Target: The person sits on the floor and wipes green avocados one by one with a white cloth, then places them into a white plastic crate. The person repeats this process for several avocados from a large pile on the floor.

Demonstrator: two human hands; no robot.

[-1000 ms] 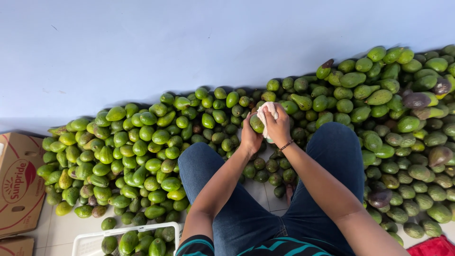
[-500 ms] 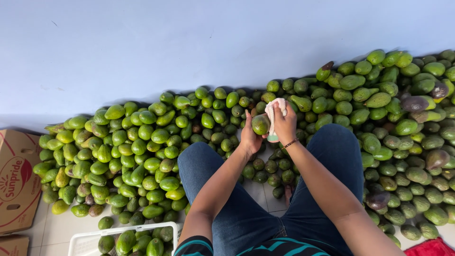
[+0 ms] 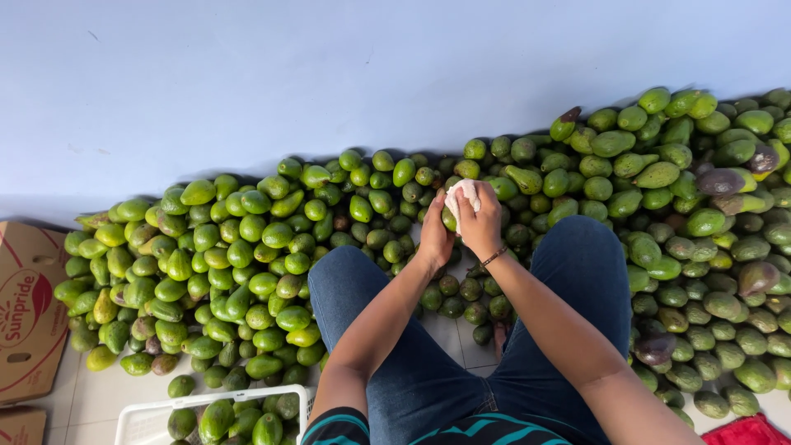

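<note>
Left grip (image 3: 434, 235) cupping green avocado (image 3: 449, 219), white cloth (image 3: 461, 195) over it

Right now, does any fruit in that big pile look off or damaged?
Yes. A few dark purplish-brown avocados sit among the green avocados on the right side, and another dark one lies near the person's right knee. They look overripe or spoiled.

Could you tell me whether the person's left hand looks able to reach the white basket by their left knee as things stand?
Probably yes, once freed: the left hand now holds an avocado, but the white basket sits open beside the left leg, with nothing covering it.
</note>
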